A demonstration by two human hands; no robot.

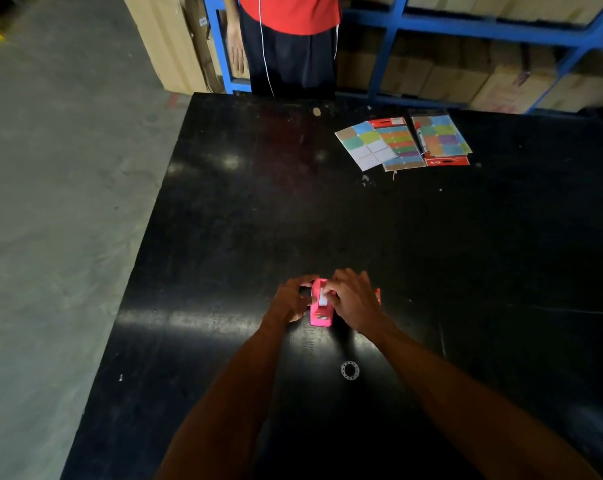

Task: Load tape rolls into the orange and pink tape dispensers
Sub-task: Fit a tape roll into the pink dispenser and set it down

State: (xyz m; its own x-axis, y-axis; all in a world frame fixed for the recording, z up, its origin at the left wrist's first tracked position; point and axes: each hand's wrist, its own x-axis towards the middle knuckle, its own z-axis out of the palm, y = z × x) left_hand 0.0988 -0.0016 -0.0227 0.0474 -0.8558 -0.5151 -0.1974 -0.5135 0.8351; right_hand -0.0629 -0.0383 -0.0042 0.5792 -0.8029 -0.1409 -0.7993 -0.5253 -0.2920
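Hands meet over the pink tape dispenser (319, 308), which sits on the black table (224, 220). From my feed, left hand (290, 301) wraps the dispenser's left side, fingers curled shut on it. Right hand (353, 299) covers its top right, fingers (329, 295) pinched at a white tape strip (322, 299) on the dispenser (roll itself hidden, can't tell how it's seated). Orange edge (378, 295) pokes out just right of the right hand, likely the orange dispenser. Small ring (350, 370) lies on the table nearer me than the fingers. Colored sticker sheets (402, 142) lie far beyond the fingers, to the right. Person in red shirt (289, 12) stands at the far table edge.
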